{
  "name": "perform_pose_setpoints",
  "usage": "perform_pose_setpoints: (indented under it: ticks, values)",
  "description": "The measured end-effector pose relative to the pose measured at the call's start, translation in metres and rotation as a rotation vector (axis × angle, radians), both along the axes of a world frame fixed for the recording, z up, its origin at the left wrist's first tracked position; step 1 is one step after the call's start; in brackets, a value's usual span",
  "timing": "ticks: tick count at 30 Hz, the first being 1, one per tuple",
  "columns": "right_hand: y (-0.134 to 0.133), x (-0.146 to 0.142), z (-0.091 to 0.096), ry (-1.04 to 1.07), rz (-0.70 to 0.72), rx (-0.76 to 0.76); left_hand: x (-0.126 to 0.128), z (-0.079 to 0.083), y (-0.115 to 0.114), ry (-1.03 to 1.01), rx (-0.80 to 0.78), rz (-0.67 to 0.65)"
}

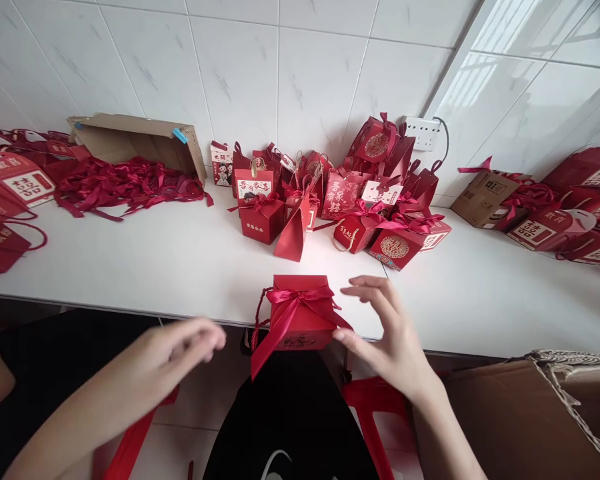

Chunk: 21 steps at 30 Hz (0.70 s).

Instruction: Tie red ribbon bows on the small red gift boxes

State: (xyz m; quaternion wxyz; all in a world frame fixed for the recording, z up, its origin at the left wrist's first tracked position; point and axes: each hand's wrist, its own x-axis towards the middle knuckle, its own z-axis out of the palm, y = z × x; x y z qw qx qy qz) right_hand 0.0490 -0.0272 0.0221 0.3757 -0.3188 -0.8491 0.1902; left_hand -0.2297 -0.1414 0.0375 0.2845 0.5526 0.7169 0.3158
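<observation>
A red gift box (303, 313) stands at the table's front edge, straight ahead of my lap. A shiny crimson ribbon bow (300, 295) is tied across its top, one long tail hanging down the front left. Twisted red cord handles show at the box's sides. My right hand (387, 327) is just right of the box, thumb and fingers apart, the thumb tip close to the ribbon's right tail; whether it touches is unclear. To the left of the box, clear of it, my left hand (190, 347) has its fingers curled together, slightly blurred, with nothing visible in them.
Several red gift boxes (263, 220) crowd the back of the white table (205, 260). A heap of crimson ribbons (130, 187) spills from a cardboard box (135, 127). More red boxes lie at both ends. A large carton (505, 413) stands near my right arm.
</observation>
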Motion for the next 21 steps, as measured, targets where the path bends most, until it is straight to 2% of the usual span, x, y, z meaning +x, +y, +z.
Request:
perform_pose_setpoints:
  ticks: [2, 3, 7, 13, 18, 21]
  values:
    - [0.010, -0.001, -0.003, 0.001, 0.027, -0.058, 0.007, 0.007, 0.022, 0.025, 0.127, -0.023]
    - [0.014, -0.003, -0.005, -0.010, 0.073, -0.103, 0.012, 0.009, 0.035, 0.038, 0.188, -0.077]
    - [0.025, -0.011, -0.015, -0.045, 0.256, -0.276, 0.025, 0.008, 0.071, -0.015, 0.187, -0.307]
    - [0.024, -0.011, -0.023, -0.003, 0.284, -0.334, 0.028, 0.010, 0.076, -0.281, 0.178, -0.421]
    - [0.025, -0.011, -0.026, 0.015, 0.284, -0.328, 0.030, 0.005, 0.085, -0.606, -0.007, -0.427]
    - [0.025, -0.012, -0.027, 0.020, 0.280, -0.325, 0.032, -0.003, 0.090, -0.737, -0.018, -0.411]
